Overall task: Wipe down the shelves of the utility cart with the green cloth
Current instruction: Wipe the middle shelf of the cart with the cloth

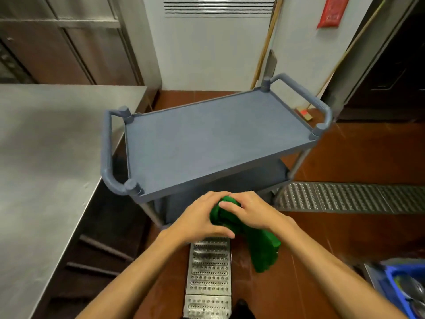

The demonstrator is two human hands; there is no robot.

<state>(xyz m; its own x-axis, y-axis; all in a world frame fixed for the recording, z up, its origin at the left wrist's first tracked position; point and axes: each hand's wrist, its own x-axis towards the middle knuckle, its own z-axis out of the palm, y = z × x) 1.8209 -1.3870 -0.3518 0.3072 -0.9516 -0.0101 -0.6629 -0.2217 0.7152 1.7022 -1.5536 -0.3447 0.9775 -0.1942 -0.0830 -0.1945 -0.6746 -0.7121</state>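
Observation:
A grey-blue utility cart point(213, 137) stands in front of me with a bare top shelf; a lower shelf point(273, 171) shows beneath it at the right. Both hands hold a bunched green cloth point(262, 247) just in front of the cart's near edge, above the floor. My left hand point(200, 219) wraps its fingers round the cloth's upper bundle from the left. My right hand point(251, 211) grips the same bundle from the right, fingers curled over it. The cloth's loose end hangs down to the lower right.
A steel worktable point(50, 162) runs along the left, close to the cart's left handle point(107, 155). Metal drain grates point(208, 272) lie in the red-brown floor below my hands and to the right. A blue crate point(404, 286) sits at bottom right. Broom handles lean on the far wall.

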